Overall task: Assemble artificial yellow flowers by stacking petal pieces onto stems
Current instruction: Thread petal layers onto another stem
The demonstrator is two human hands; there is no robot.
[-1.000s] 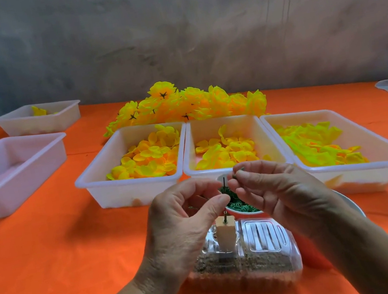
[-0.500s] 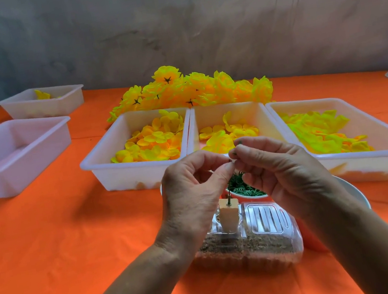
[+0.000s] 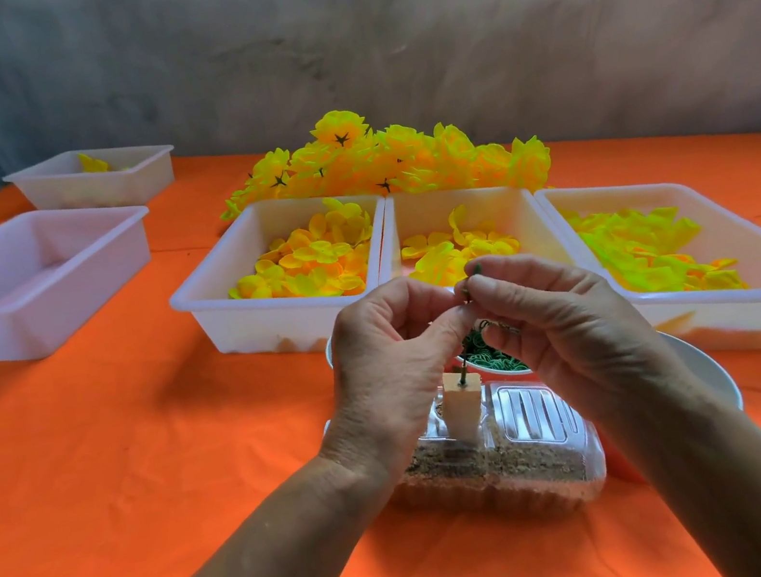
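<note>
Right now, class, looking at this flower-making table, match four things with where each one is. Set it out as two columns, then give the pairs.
Things
1. finished yellow flowers
2. wooden block
3. small green piece
4. tray without petals

Places
A. pinched between the fingertips of both hands
B. far left of the table
C. heaped behind the row of three petal trays
D. standing in the clear sand-filled box

Pairs: 1-C, 2-D, 3-A, 4-B

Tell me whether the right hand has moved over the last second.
Yes, slightly upward: the right hand, pinching a tiny green piece, now sits higher above the small pale wooden block.
</note>
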